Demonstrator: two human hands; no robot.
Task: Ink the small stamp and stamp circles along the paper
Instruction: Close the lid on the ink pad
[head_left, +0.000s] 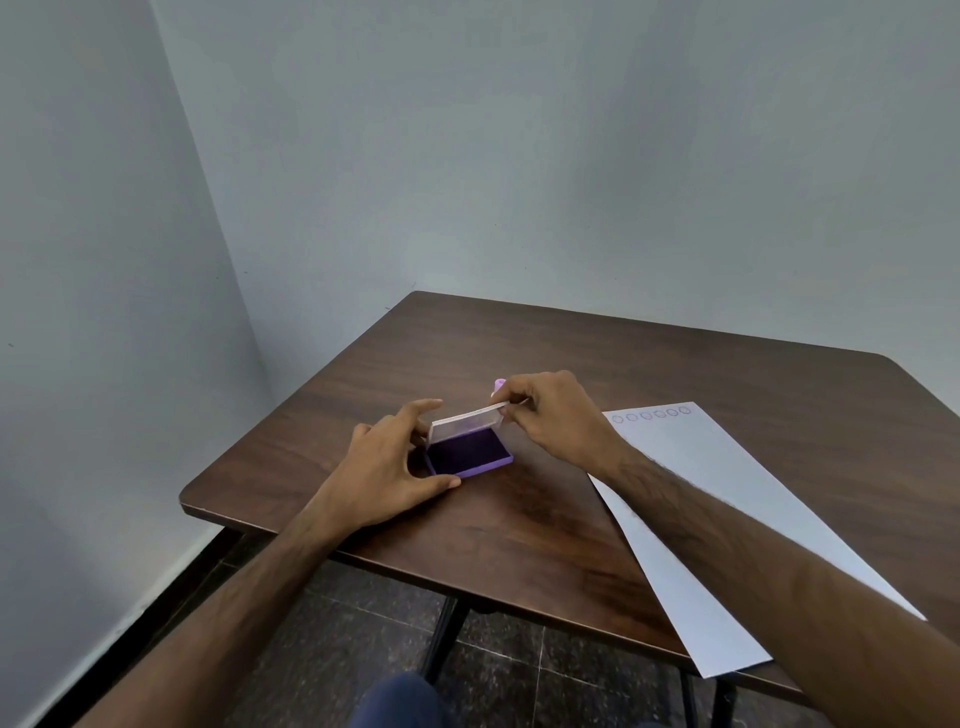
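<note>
Sitting on the table (519, 530), paper (696, 519) lies right of the ink pad (470, 454); left hand (387, 467) braces the pad, fingers spread; right hand (558, 415) pinches its raised lid (467, 421); small stamp (498, 385) just behind the pad.

Raised lid (467, 422) blocks far side; pad (467, 451) open above

A single head-worn wide-angle camera looks forward and down from above the near edge of the surface (519, 519). It faces a far wall corner, which fills the upper half. Both forearms enter from the bottom, close to the lens, and the surface sits slightly right.
</note>
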